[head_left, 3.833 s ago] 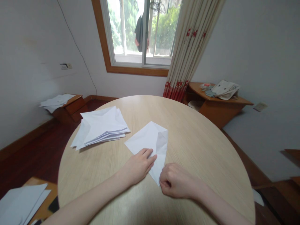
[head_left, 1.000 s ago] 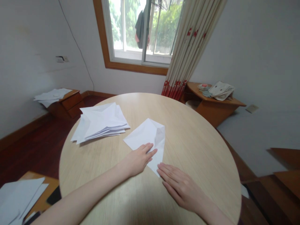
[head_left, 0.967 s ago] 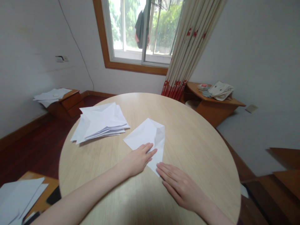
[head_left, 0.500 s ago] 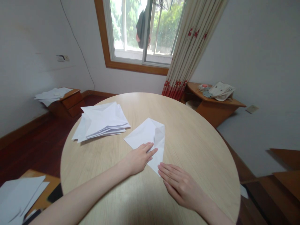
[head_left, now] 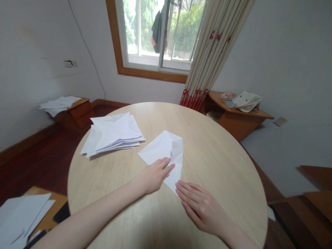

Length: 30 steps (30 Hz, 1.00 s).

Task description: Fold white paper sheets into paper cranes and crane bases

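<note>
A folded sheet of white paper (head_left: 158, 147) lies on the round table, with a flap turned over along its right side. My left hand (head_left: 155, 174) rests flat on its lower middle, fingers stretched out and a little apart. At the paper's lower right corner, the fingertips of my right hand (head_left: 199, 205) touch the edge; those fingers are straight and side by side, and the hand lies low against the tabletop. Neither hand grips anything. Left of the folded sheet sits a stack of folded white papers (head_left: 114, 133), its layers uneven at the edges.
The round wooden table (head_left: 220, 162) has a curved edge. Loose white sheets (head_left: 23, 214) lie on a low surface at the lower left. Papers also cover a small cabinet (head_left: 80, 112) by the left wall. A corner shelf (head_left: 233, 110) holding a cloth bag stands beyond the table.
</note>
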Available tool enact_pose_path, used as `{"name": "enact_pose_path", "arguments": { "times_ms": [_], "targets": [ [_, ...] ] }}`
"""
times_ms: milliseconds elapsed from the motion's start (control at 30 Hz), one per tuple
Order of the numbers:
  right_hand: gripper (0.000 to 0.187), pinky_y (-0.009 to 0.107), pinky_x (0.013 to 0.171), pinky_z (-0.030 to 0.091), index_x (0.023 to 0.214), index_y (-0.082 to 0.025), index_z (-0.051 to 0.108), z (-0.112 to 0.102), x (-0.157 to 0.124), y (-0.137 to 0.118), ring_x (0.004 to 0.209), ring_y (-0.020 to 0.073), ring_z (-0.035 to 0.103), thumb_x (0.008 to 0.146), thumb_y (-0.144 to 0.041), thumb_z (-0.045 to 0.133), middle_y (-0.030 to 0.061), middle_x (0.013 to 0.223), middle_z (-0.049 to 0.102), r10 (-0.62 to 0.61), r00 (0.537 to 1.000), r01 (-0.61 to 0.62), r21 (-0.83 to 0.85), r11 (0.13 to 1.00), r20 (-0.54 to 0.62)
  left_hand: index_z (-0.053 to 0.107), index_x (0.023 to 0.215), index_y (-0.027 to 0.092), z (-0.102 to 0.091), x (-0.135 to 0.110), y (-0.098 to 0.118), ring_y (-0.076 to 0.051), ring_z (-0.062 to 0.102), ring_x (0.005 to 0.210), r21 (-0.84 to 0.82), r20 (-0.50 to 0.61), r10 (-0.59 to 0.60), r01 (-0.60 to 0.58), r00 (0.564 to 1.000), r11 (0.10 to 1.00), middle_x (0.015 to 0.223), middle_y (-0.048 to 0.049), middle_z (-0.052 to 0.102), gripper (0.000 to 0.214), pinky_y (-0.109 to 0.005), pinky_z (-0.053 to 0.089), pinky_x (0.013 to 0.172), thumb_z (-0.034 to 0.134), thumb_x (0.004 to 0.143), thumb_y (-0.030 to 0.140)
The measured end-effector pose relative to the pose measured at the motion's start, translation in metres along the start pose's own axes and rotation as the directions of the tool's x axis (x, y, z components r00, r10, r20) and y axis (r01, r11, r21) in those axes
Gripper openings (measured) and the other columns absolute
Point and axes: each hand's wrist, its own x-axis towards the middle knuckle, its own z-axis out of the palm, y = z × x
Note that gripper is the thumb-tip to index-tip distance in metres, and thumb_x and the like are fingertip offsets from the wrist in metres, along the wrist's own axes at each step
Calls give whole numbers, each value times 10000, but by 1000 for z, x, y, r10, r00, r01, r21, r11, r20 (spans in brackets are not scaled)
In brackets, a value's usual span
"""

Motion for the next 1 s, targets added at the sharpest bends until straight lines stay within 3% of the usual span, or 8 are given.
{"name": "enact_pose_path", "arguments": {
  "times_ms": [233,400,667,867,1000],
  "targets": [
    [406,404,962,530,1301,-53,556,2,-5,-13,1232,262,548,929,-123,408,159,1307,599,48,998,-45,-99,994,27,449,1336,97,-4,1,3,-294,427,1325,61,21,2,-3,1000,998,1431,-195,448,369,-410,381,1072,401,984,199],
    [373,394,957,528,1293,-97,569,3,-10,-25,1215,254,563,963,-170,411,117,1326,593,80,997,-81,-225,971,-12,462,1311,90,-6,2,4,-298,434,1315,82,36,-12,9,999,997,1421,-191,458,351,-411,393,1062,402,985,203],
    [350,407,946,528,1168,-88,663,4,-6,-30,1128,259,623,938,-120,402,123,1184,688,65,996,-75,-217,973,-54,472,1296,102,-4,1,3,-286,412,1338,10,10,-12,12,1000,1000,1427,-207,449,334,-428,381,1078,391,984,187],
    [310,410,885,527,1020,-69,720,13,0,-33,980,273,675,899,-109,437,165,1021,741,11,996,-38,-309,950,-87,476,1300,112,-1,0,2,-286,415,1337,1,-4,-17,17,1000,1000,1426,-202,452,336,-434,389,1070,392,982,180],
    [329,370,828,507,938,-108,718,1,10,-23,863,226,680,924,-125,391,133,920,752,20,997,-33,-185,982,-74,472,1305,120,1,0,1,-279,411,1339,5,-16,-18,18,1000,1000,1426,-198,451,340,-432,391,1072,400,976,164]
  ]
}}
